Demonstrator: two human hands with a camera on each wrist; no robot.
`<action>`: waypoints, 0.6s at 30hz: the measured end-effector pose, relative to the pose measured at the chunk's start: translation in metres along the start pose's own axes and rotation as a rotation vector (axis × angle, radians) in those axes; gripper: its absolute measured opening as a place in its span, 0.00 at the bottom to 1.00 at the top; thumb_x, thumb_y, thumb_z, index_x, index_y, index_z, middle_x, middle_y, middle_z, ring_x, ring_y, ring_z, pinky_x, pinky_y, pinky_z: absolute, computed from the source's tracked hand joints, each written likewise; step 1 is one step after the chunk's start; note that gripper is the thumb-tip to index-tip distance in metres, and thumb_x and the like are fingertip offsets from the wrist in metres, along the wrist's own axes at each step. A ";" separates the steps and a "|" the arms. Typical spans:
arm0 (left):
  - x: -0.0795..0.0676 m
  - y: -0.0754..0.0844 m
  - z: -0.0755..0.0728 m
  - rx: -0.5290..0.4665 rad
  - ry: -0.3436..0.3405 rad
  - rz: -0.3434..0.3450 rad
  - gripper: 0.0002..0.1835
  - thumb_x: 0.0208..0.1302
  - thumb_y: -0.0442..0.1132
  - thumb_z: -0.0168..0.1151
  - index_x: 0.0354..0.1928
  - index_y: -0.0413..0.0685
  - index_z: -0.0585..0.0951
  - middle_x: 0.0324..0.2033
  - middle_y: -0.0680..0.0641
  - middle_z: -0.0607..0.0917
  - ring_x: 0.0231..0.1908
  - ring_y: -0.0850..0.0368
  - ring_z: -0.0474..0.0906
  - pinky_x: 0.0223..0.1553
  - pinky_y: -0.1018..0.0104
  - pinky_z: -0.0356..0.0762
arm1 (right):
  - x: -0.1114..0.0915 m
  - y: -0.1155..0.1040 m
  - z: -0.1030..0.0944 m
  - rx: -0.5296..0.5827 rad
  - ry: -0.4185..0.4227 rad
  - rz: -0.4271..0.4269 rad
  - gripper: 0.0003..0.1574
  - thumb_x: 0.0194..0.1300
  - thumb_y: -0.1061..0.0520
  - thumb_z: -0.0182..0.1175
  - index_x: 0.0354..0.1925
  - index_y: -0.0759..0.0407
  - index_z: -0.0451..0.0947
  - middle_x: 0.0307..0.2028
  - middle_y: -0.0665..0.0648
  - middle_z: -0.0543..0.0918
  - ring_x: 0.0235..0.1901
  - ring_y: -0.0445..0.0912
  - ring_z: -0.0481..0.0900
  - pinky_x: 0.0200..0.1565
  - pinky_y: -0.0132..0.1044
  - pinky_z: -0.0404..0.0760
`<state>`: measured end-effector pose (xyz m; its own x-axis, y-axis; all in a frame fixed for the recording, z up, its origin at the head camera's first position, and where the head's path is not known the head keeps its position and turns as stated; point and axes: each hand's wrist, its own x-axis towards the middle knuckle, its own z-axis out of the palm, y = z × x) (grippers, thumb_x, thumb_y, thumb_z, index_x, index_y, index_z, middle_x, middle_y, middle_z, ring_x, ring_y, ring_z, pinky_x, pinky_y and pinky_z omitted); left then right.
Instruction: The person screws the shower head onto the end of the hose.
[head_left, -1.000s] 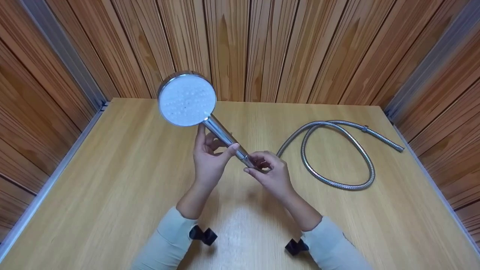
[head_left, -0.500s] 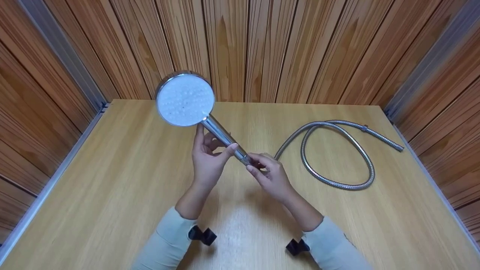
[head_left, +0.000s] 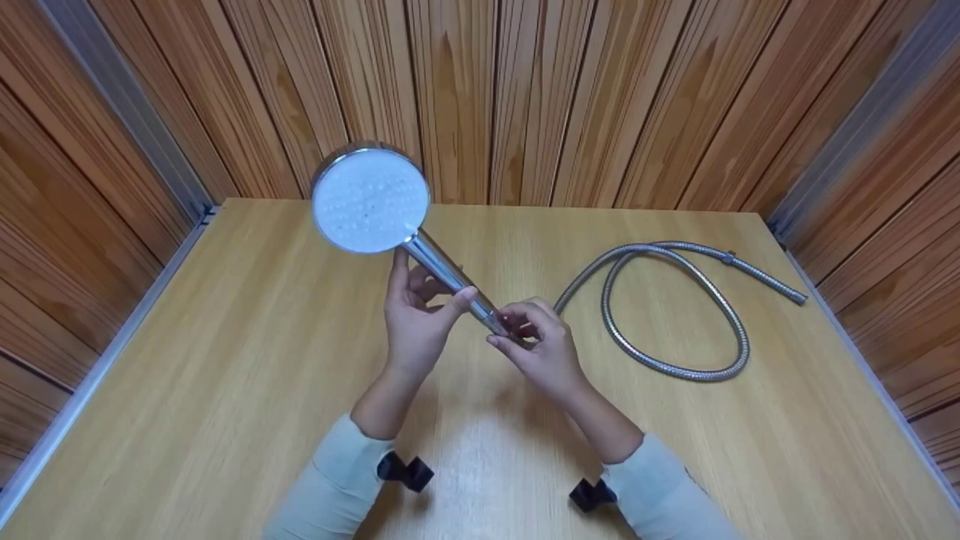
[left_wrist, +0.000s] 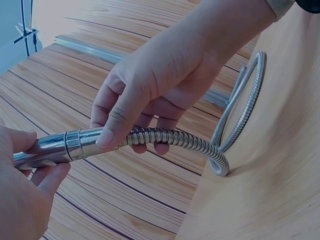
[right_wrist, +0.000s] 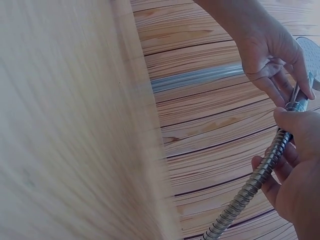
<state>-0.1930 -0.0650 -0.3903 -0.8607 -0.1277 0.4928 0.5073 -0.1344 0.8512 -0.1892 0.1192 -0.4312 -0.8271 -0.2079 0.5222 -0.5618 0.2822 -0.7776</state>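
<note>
My left hand (head_left: 418, 322) holds a chrome handheld shower head (head_left: 373, 201) by its handle, thumb across the front. The white round spray face tilts up toward the head camera, and the handle slants down to the right. My right hand (head_left: 546, 341) pinches the metal fitting (left_wrist: 92, 143) of a ribbed shower hose (left_wrist: 172, 139) between thumb and fingers. That fitting sits in line with the handle's lower end, right up against it. In the right wrist view the hose (right_wrist: 240, 200) runs down from beneath the right fingers. Both hands are above the table.
The rest of the hose (head_left: 739, 330) lies in a loop on the right of the wooden table (head_left: 225, 360), its far end (head_left: 801, 298) near the right edge. Wood-plank walls (head_left: 525, 97) close off the back and sides. Black wrist mounts (head_left: 405, 471) hang at the sleeves.
The right fingers closed up toward the handle half a second ago, then shifted back with the thumb lower along the fitting. The shower head has drifted very slightly left; the left grip is the same.
</note>
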 end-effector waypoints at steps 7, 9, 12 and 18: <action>0.000 0.001 0.000 0.010 0.003 0.003 0.50 0.56 0.30 0.72 0.75 0.50 0.53 0.48 0.44 0.82 0.45 0.46 0.81 0.40 0.52 0.83 | -0.001 0.001 -0.001 0.044 0.001 0.007 0.23 0.58 0.60 0.70 0.52 0.59 0.78 0.37 0.49 0.81 0.37 0.44 0.80 0.40 0.38 0.83; 0.000 0.001 -0.001 0.016 0.006 0.001 0.50 0.56 0.30 0.72 0.75 0.50 0.53 0.48 0.44 0.82 0.46 0.47 0.81 0.40 0.50 0.83 | -0.001 0.002 -0.001 0.064 -0.012 -0.002 0.23 0.60 0.62 0.69 0.54 0.62 0.77 0.37 0.51 0.82 0.37 0.45 0.81 0.41 0.38 0.83; 0.000 0.001 -0.002 0.011 0.007 -0.002 0.49 0.56 0.30 0.71 0.75 0.51 0.53 0.48 0.43 0.82 0.45 0.46 0.81 0.40 0.48 0.83 | -0.001 0.003 -0.001 0.077 -0.040 -0.022 0.22 0.62 0.64 0.65 0.55 0.61 0.76 0.38 0.53 0.83 0.37 0.46 0.81 0.41 0.38 0.83; 0.001 0.000 -0.002 0.007 0.001 0.010 0.49 0.56 0.30 0.71 0.75 0.51 0.54 0.48 0.42 0.82 0.44 0.45 0.82 0.38 0.51 0.84 | 0.000 0.003 -0.002 0.082 -0.084 -0.052 0.21 0.66 0.65 0.61 0.57 0.61 0.77 0.41 0.55 0.82 0.39 0.47 0.80 0.40 0.38 0.84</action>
<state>-0.1932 -0.0675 -0.3902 -0.8554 -0.1297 0.5014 0.5159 -0.1263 0.8473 -0.1905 0.1221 -0.4325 -0.7909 -0.2988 0.5340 -0.5980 0.1920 -0.7782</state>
